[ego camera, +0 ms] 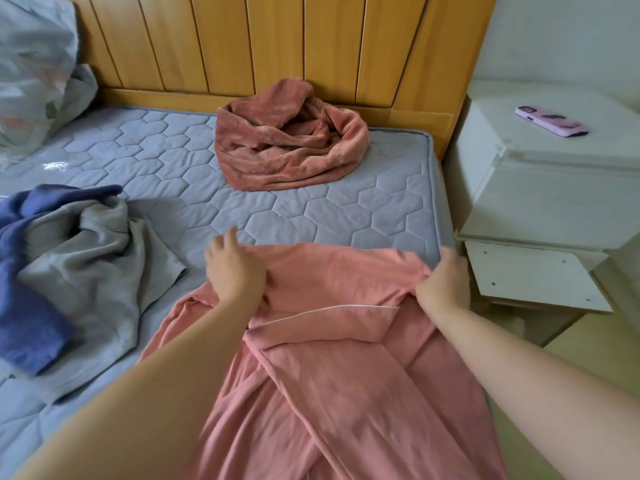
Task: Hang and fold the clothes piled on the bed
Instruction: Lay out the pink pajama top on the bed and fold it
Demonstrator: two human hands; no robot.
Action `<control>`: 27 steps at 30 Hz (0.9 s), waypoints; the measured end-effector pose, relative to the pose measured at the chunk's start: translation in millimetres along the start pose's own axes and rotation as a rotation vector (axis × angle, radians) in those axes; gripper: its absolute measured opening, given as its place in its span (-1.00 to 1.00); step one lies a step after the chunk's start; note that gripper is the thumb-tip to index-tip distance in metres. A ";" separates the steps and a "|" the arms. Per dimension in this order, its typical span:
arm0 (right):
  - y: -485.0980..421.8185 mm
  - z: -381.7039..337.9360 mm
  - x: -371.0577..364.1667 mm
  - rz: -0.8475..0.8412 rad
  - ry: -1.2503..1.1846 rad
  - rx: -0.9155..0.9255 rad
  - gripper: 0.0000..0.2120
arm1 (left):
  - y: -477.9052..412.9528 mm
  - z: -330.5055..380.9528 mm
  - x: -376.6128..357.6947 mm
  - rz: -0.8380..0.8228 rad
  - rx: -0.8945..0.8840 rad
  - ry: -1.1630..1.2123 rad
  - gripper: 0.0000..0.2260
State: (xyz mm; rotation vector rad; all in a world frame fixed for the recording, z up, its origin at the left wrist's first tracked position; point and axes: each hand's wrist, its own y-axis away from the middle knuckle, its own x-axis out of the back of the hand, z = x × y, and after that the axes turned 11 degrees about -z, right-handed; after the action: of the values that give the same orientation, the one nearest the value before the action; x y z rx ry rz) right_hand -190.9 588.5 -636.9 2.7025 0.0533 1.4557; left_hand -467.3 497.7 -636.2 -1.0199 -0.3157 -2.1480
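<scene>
A pink garment with thin white piping (332, 344) lies spread on the near right part of the grey quilted mattress (301, 209), its lower part running toward me. My left hand (233, 271) grips its far left edge. My right hand (441, 282) pinches its far right corner near the mattress edge. A crumpled fluffy pink garment (287, 143) lies by the headboard. At the left sits a heap of a grey garment (93, 251) and a blue one (24, 323).
The wooden headboard (277, 43) stands behind the mattress. A white bedside cabinet (547, 188) is at the right, with a pink phone (550, 121) on top. A grey bundle of bedding in clear plastic (34, 71) fills the far left corner.
</scene>
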 end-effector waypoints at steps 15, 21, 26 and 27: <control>30.7 15.0 -39.4 -0.377 0.735 0.472 -0.15 | 33.7 -33.4 -36.0 -0.487 -0.466 -0.656 -0.24; 23.2 -0.9 -34.8 -0.355 0.695 0.434 -0.49 | 16.6 -17.5 -27.8 -0.434 -0.338 -0.628 -0.53; 0.4 -28.9 -28.3 -0.232 0.764 0.572 -0.76 | -23.7 16.3 -17.7 -0.563 -0.503 -0.872 -0.57; -6.4 -30.9 -26.9 -0.246 0.767 0.584 -0.69 | -31.5 15.4 -17.8 -0.654 -0.461 -0.837 -0.46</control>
State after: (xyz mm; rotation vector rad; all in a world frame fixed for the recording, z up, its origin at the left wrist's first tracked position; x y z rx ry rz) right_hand -231.5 594.6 -642.8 2.1380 0.9327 2.5745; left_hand -473.1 536.5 -636.9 -2.3432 -0.6227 -2.2682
